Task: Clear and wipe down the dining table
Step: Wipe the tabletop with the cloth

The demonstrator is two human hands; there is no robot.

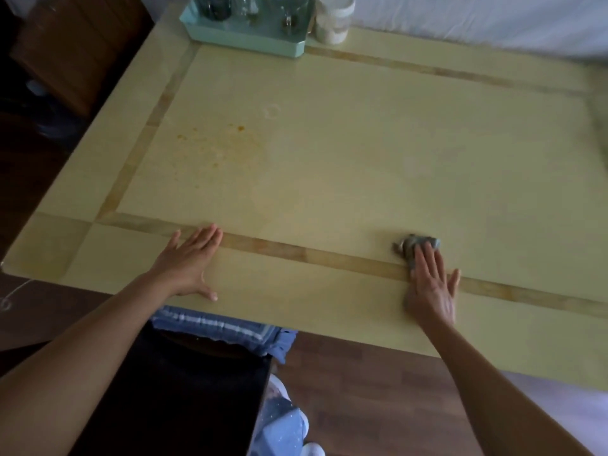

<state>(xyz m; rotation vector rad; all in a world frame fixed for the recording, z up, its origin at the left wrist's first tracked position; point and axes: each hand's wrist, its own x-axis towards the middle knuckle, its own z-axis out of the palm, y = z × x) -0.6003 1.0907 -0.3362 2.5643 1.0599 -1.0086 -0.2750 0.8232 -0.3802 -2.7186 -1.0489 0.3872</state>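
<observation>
The pale yellow dining table [345, 153] with a tan inlaid border fills the view. My right hand [431, 284] lies flat with fingers together, pressing a small grey cloth [416, 246] onto the table near the front border strip. My left hand [189, 261] rests palm down and flat on the table near the front left, holding nothing. Orange-brown stains [214, 143] are spattered on the left middle of the tabletop, well away from the cloth. A faint ring mark [271, 110] shows beyond them.
A mint green tray [230, 37] with glasses stands at the far edge, a white lidded jar [334, 19] beside it. A dark chair with a blue cushion [223, 327] sits under the near edge. Wooden floor lies below; dark furniture [65, 44] stands at the left.
</observation>
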